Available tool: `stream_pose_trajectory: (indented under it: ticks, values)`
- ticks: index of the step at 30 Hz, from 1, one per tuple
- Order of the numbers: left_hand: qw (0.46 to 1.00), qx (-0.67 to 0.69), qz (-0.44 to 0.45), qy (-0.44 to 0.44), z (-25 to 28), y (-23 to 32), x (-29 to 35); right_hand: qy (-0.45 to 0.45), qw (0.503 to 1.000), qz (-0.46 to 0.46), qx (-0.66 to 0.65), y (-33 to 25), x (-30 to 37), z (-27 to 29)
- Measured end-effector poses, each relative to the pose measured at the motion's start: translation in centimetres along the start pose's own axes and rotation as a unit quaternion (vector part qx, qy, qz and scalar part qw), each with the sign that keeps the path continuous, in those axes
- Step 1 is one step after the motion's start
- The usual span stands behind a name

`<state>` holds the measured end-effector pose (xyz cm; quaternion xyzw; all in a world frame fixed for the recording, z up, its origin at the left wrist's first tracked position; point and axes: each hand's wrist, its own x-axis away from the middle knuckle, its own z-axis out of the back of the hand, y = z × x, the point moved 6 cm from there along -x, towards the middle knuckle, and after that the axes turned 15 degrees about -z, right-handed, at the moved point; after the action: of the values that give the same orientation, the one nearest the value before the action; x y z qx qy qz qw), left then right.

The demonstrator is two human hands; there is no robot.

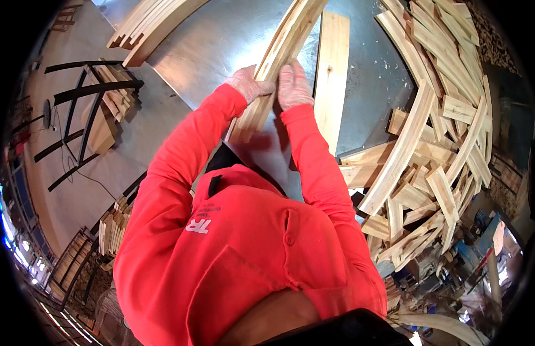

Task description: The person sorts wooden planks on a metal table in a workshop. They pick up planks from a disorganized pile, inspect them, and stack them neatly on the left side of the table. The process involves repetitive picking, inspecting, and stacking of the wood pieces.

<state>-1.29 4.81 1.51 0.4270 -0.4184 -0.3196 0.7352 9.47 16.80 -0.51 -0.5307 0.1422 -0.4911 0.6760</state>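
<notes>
A bundle of long, narrow wooden boards [291, 36] stands on edge over a grey metal table [215, 46], its near end close to my body. My left hand [250, 83], in a light glove, grips the bundle's left side with the thumb across the top. Against its right side presses my right hand [294, 86], also gloved, its fingers pointing away from me along the wood. Between them the boards are held close together. A single flat board [332, 75] lies just right of my right hand.
Loose wooden pieces [446, 63] are heaped along the table's right side, some jutting toward me. At the far left stands a neat stack of boards [158, 26]. A black metal frame [83, 95] with wood pieces on it stands on the floor to the left.
</notes>
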Motion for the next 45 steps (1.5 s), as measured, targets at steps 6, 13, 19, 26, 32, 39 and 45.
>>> stream_pose_trajectory:
  ticks: [6, 13, 19, 26, 32, 39, 45]
  values:
    - [0.958, 0.274, -0.051, 0.061, 4.9, -2.1, 6.6, 0.124, 0.979, 0.111, -0.120, -0.1, 0.5, 6.5]
    - [0.923, 0.234, -0.073, 0.298, 23.8, -6.2, 22.2, 0.017, 0.901, -0.119, -0.417, 2.9, 3.2, 6.3]
    - [0.713, 0.095, -0.079, 0.690, 44.6, -17.6, 38.5, 0.176, 0.970, 0.112, 0.121, -5.6, 9.1, -3.0]
    - [0.682, -0.087, 0.274, 0.673, 68.4, -45.4, 42.4, 0.069, 0.927, 0.190, 0.316, -12.1, 13.1, -24.0]
    - [0.819, -0.099, 0.289, 0.485, 75.5, -58.0, 29.5, -0.057, 0.881, 0.219, 0.415, -14.1, 15.9, -34.4]
    - [0.832, -0.257, 0.239, 0.430, 75.9, -57.6, 23.4, 0.031, 0.818, 0.096, 0.566, -8.6, 16.5, -25.3]
    - [0.872, -0.226, 0.002, 0.434, 62.5, -48.2, 19.7, 0.196, 0.793, -0.078, 0.572, -6.8, 12.4, -10.2]
